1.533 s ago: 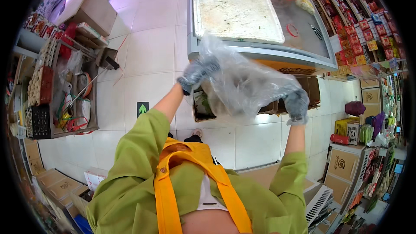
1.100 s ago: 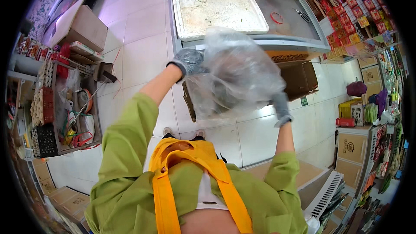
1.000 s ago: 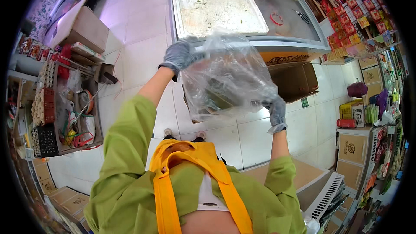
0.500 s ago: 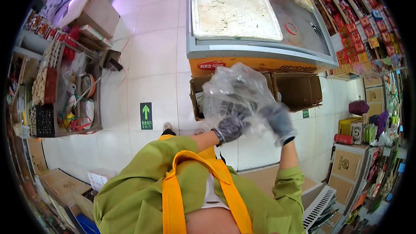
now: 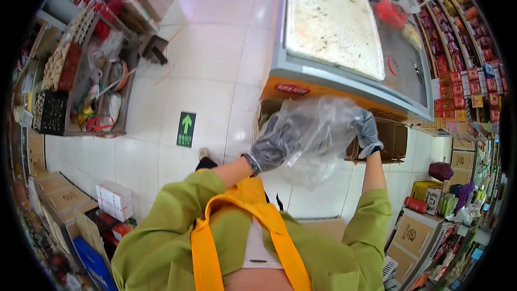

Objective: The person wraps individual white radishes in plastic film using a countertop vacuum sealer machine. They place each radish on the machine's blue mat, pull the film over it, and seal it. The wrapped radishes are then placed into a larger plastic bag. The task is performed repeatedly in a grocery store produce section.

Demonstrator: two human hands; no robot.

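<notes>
A crumpled clear plastic bag [image 5: 323, 140] hangs between my two hands, in front of the freezer and over the cardboard boxes. My left hand [image 5: 273, 144], in a dark see-through glove, grips the bag's left side; part of its fingers is covered by the film. On the other side my right hand [image 5: 368, 131], gloved alike, has its fingers closed on the bag's upper right edge. The film bunches and sags below both hands. Whether anything lies inside the bag I cannot make out.
A chest freezer [image 5: 344, 90] with a white foam lid [image 5: 334, 24] on top stands ahead. An open cardboard box [image 5: 393, 143] sits at its foot. To the left is a cluttered cart [image 5: 126, 110] beside egg trays [image 5: 63, 70]. Packed snack shelves [image 5: 463, 70] line the right.
My hands have moved apart and the bag has spread out between them, lower and further right. The view has turned, so the freezer appears further right.
</notes>
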